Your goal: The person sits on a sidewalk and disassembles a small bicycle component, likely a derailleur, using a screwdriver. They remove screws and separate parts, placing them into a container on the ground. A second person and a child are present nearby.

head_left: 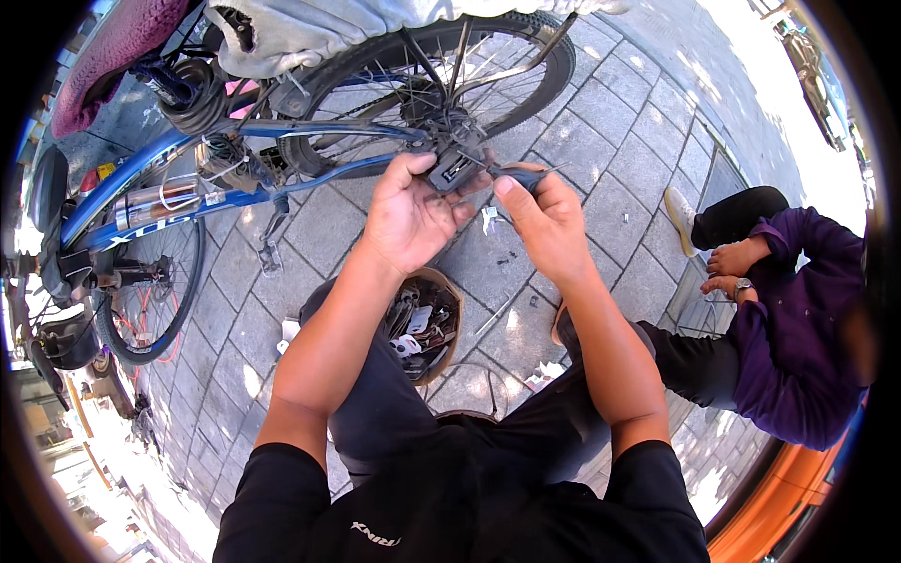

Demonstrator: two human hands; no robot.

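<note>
Close to the rear hub of a blue bicycle (174, 145), my left hand (413, 214) is closed on a black boxy metal part (454, 173) with a slot in it. Its thumb lies on the near side and the fingertips curl under it; I cannot tell its exact kind. My right hand (547, 223) pinches a dark slim-handled tool (522, 175) between thumb and fingers. The tool's front end reaches toward the part; its tip is too small to make out. Behind both hands stands the spoked rear wheel (554, 70).
Between my legs sits a round container (456, 338) full of loose metal parts and tools. Small dark bits lie on the grey paving (601, 131). At the right a person in a purple top (798, 319) sits near, hands together. Grey cloth (310, 38) covers the bicycle's rear.
</note>
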